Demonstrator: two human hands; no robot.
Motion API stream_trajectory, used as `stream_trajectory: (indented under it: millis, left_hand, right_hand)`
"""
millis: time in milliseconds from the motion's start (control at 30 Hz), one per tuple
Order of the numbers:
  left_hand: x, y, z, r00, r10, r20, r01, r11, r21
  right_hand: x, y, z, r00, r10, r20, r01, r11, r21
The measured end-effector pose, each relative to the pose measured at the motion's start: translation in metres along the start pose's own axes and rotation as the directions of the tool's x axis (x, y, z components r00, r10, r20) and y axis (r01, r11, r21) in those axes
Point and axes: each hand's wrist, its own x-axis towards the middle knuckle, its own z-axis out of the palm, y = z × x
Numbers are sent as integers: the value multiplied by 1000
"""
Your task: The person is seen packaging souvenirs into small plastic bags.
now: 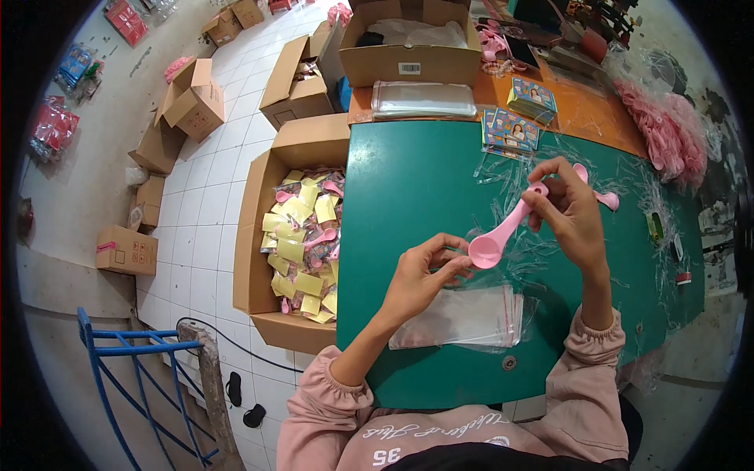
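Note:
Over the green table a pink plastic spoon (506,228) is held at a slant, its round bowl down to the left. The end of its handle is pinched between the thumb and fingers of my right hand (569,207). My left hand (428,272) has its thumb and fingertips closed at the edge of the bowl. Below the spoon lies a stack of clear plastic bags (459,320). Beyond my right hand rests another pink spoon (608,200), partly hidden by that hand.
Left of the green table (400,204), a cardboard box (259,228) holds many bagged pink spoons with yellow cards. Printed cards (510,132) lie at the table's far end near clear sleeves (422,100) and an open carton (412,64). Plastic strips (542,243) litter the right side.

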Motion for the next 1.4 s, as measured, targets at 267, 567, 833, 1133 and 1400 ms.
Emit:
stream_trajectory:
  millis: [267, 567, 833, 1133, 1400]
  left_hand:
    - [0, -3, 0, 997, 78, -1, -77, 995, -58]
    - [-2, -2, 1, 982, 187, 35, -185, 982, -45]
    - [-4, 2, 4, 969, 248, 13, -247, 967, -57]
    - [-2, -3, -1, 933, 361, -9, -356, 915, -191]
    - [-12, 16, 12, 962, 271, -37, -273, 954, -121]
  right_hand:
    - [-10, -14, 9, 999, -42, 7, 42, 991, -125]
    - [-10, -11, 9, 956, -119, 269, 184, 955, -232]
    - [10, 26, -29, 904, 1, 428, -83, 981, 173]
    - [0, -8, -32, 985, -46, 165, 92, 955, -283]
    - [-22, -22, 14, 957, -113, 265, 99, 993, 66]
